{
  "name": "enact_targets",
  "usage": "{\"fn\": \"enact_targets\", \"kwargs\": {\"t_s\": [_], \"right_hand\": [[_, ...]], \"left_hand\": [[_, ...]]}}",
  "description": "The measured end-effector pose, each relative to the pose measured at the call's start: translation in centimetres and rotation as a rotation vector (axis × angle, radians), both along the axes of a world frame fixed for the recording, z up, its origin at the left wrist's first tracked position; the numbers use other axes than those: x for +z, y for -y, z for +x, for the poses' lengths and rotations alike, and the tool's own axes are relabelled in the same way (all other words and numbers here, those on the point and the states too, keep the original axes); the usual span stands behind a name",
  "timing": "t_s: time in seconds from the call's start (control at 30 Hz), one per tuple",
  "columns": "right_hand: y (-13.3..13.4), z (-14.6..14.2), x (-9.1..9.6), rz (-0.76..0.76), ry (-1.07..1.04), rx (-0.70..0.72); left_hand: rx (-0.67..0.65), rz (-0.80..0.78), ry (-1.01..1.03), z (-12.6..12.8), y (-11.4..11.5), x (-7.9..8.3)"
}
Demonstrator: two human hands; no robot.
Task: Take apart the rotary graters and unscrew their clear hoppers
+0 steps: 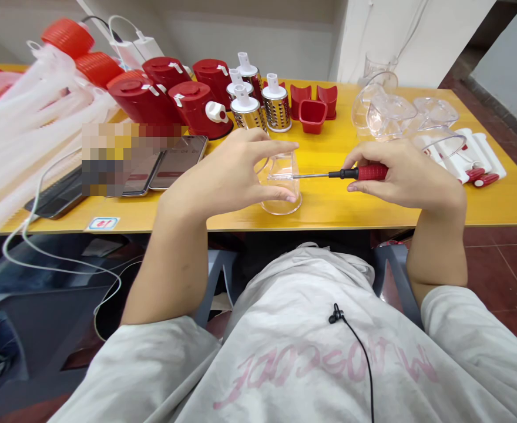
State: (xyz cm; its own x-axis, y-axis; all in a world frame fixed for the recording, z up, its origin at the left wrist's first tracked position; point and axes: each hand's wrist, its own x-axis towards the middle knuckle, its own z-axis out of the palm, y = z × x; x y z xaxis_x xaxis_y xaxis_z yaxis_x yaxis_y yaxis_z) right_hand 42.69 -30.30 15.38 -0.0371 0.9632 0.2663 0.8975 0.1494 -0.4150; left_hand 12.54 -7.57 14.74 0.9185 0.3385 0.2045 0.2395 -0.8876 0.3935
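The left hand (221,173) is curled around a clear plastic cup (281,194), its fingers across the far side and its thumb near the lower rim. The right hand (402,173) is closed on a red-handled screwdriver (358,172), whose thin steel shaft reaches left into the cup. Just beyond the hands, on a yellow table (351,214), stand two steel grater drums (247,113) with white tops, a red square cup (312,116), and red grater bodies (199,108). Further right of the right hand lie clear plastic bowls (390,114) and white parts with red handles (476,164). Left of the left hand are two phones (179,161), partly covered by a pixelated patch (117,158), and bagged white tubes with red caps (67,38) hang at the far left. No brand can be read on any of these. A small sticker (103,223) on the table's front edge has red marks too tiny to read. Below the hands, pink lettering (324,370) runs upside down across the person's pale shirt, beneath a black clip microphone (336,314).
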Motion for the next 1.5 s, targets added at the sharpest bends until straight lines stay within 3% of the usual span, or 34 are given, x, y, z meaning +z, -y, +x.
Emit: {"fn": "enact_targets", "kwargs": {"t_s": [0.53, 1.5], "right_hand": [[-0.1, 0.0, 0.0, 0.017, 0.002, 0.018], [-0.1, 0.0, 0.2, 0.009, 0.032, 0.083]], "left_hand": [[0.007, -0.017, -0.035, 0.1, 0.7, 0.7], [-0.047, -0.027, 0.0, 0.2, -0.5, -0.5]]}}
